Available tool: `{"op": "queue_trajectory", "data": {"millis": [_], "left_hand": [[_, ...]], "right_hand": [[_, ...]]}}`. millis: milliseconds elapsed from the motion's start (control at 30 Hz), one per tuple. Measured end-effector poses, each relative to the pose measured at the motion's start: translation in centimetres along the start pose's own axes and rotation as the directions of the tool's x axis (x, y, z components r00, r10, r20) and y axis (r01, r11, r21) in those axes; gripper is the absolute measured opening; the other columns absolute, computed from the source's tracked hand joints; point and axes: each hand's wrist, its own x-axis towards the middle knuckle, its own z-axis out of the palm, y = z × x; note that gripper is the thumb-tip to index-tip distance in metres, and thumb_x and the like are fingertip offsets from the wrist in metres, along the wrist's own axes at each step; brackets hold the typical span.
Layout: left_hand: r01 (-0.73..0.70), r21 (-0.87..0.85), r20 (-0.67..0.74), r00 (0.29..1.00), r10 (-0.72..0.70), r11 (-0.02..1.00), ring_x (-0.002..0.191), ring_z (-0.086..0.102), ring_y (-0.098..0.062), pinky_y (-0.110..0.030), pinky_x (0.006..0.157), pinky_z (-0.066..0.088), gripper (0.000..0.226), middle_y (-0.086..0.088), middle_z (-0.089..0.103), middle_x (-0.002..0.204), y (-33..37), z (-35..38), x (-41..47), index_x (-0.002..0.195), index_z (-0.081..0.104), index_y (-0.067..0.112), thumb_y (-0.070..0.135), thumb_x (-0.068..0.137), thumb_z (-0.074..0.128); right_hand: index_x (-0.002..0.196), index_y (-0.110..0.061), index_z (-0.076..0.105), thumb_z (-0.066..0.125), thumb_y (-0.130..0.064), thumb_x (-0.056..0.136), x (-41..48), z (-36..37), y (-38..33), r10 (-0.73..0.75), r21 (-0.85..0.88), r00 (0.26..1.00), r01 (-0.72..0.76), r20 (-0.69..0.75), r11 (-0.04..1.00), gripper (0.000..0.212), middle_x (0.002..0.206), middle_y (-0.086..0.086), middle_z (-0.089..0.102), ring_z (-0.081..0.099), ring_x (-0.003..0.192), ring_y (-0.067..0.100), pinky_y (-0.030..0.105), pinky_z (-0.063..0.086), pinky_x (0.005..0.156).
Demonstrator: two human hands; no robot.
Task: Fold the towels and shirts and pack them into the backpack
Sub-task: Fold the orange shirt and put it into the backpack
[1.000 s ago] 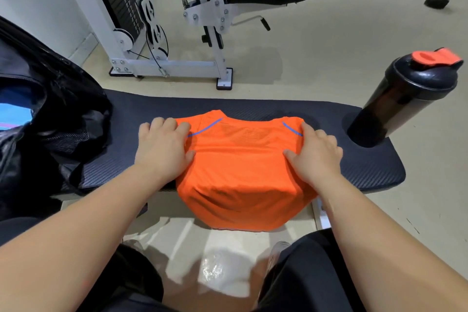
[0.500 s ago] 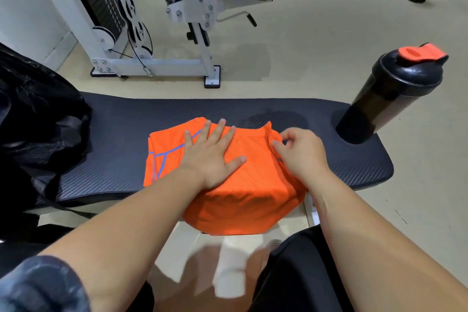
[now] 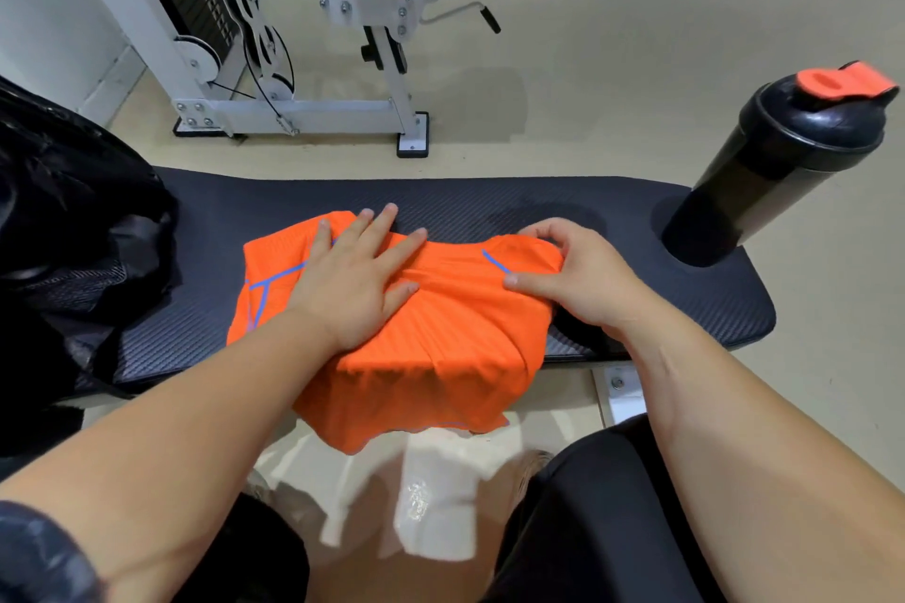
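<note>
Left hand (image 3: 352,294) pressing flat, right hand (image 3: 587,284) pinching shirt (image 3: 455,357) edge; part hanging off counter (image 3: 489,201) below wrists could drag fold loose.

The backpack (image 3: 63,235) is cut off at the left edge, its opening unseen. The left hand (image 3: 352,294) covers the middle of the shirt (image 3: 450,357). The pale thing (image 3: 431,499) below it is a blur.

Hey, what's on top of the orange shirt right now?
The left hand presses flat on the orange shirt, fingers spread; the right hand pinches its right edge. The fabric under both hands is hidden.
</note>
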Motion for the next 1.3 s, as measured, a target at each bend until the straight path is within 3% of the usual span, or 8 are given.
{"op": "queue_trajectory", "data": {"millis": [133, 300, 533, 633, 733, 867, 1067, 1300], "left_hand": [[-0.190, -0.012, -0.069, 0.980, 0.189, 0.982, 0.101, 0.057, -0.035, -0.049, 0.084, 0.051, 0.046, -0.009, 0.060, 0.116, 0.7, 0.5, 0.8, 0.132, 0.063, 0.031, 0.035, 0.093, 0.038], [0.115, -0.126, 0.038, 0.993, -0.111, 0.985, 0.110, 0.057, -0.034, -0.048, 0.091, 0.052, 0.076, -0.010, 0.064, 0.116, 3.7, -1.6, 2.1, 0.114, 0.070, 0.019, 0.064, 0.086, 0.015], [0.316, -0.111, 0.273, 0.921, -0.277, 0.942, 0.154, -0.010, -0.036, -0.074, 0.114, 0.003, 0.119, -0.009, -0.011, 0.168, 6.6, 0.2, 1.5, 0.161, -0.003, 0.030, 0.100, 0.067, 0.016], [0.312, -0.101, 0.249, 0.927, -0.280, 0.945, 0.154, -0.012, -0.037, -0.075, 0.114, 0.000, 0.118, -0.010, -0.014, 0.168, 5.8, 0.5, 1.8, 0.159, -0.007, 0.035, 0.102, 0.064, 0.014], [0.282, -0.097, 0.232, 0.939, -0.254, 0.954, 0.155, -0.009, -0.035, -0.075, 0.114, 0.001, 0.117, -0.008, -0.013, 0.168, 4.2, 0.7, 2.3, 0.160, -0.004, 0.037, 0.102, 0.064, 0.013], [0.214, -0.083, 0.168, 0.966, -0.198, 0.973, 0.155, 0.002, -0.036, -0.071, 0.115, 0.004, 0.108, -0.009, 0.000, 0.169, 2.9, 0.8, 2.4, 0.160, 0.005, 0.037, 0.097, 0.071, 0.019], [-0.136, -0.208, 0.034, 0.989, 0.146, 0.969, 0.153, 0.021, -0.026, -0.061, 0.120, 0.015, 0.059, 0.001, 0.022, 0.167, 3.7, 0.5, 2.7, 0.155, 0.029, 0.042, 0.056, 0.098, 0.032], [-0.017, -0.145, 0.247, 0.968, 0.052, 0.989, 0.155, -0.014, -0.022, -0.070, 0.117, -0.005, 0.106, 0.006, -0.016, 0.168, 5.6, 0.4, 3.0, 0.157, -0.005, 0.046, 0.098, 0.067, 0.018]], "right_hand": [[0.075, -0.008, 0.069, 0.092, -0.035, 0.065, 0.3, -2.7, -0.5, 0.104, -0.343, 0.958, -0.006, 0.267, 0.939, 0.037, 0.063, 0.002, 0.058, 0.048, 0.060, 0.010, 0.031, 0.038, 0.060], [0.075, -0.012, 0.075, 0.088, -0.025, 0.074, 1.1, -6.4, -1.7, 0.150, -0.357, 0.913, -0.005, 0.379, 0.934, 0.019, 0.074, 0.005, 0.074, 0.059, 0.069, 0.009, 0.036, 0.051, 0.076], [0.099, 0.002, 0.064, 0.073, -0.024, 0.089, 2.9, -4.9, -1.2, 0.068, 0.209, 0.984, -0.102, 0.163, 0.973, 0.029, 0.090, 0.013, 0.069, 0.061, 0.081, 0.023, 0.045, 0.051, 0.080], [0.094, -0.007, 0.066, 0.083, -0.020, 0.080, 2.3, -5.5, -1.2, 0.120, 0.087, 0.941, -0.155, 0.316, 0.984, 0.025, 0.067, 0.011, 0.060, 0.052, 0.055, 0.023, 0.029, 0.043, 0.047], [0.096, 0.000, 0.065, 0.088, -0.011, 0.072, 1.9, -6.7, -0.9, 0.229, -0.088, 0.812, -0.216, 0.536, 0.972, 0.036, 0.073, 0.025, 0.067, 0.061, 0.059, 0.027, 0.035, 0.052, 0.052], [0.089, -0.005, 0.074, 0.084, -0.011, 0.077, 2.9, -7.7, -0.2, 0.308, -0.303, 0.904, -0.217, 0.297, 0.928, 0.017, 0.075, 0.012, 0.072, 0.064, 0.062, 0.017, 0.032, 0.056, 0.058], [0.093, -0.008, 0.063, 0.066, -0.002, 0.090, 3.2, -6.9, -0.1, 0.316, 0.126, 0.918, -0.352, 0.239, 0.927, 0.007, 0.085, 0.020, 0.068, 0.067, 0.068, 0.026, 0.032, 0.060, 0.059], [0.115, -0.024, 0.057, 0.061, -0.017, 0.085, 2.7, -6.0, 1.4, 0.137, -0.765, 0.960, -0.278, -0.245, 0.581, 0.031, 0.113, 0.009, 0.061, 0.061, 0.099, 0.034, 0.035, 0.043, 0.072]]}}
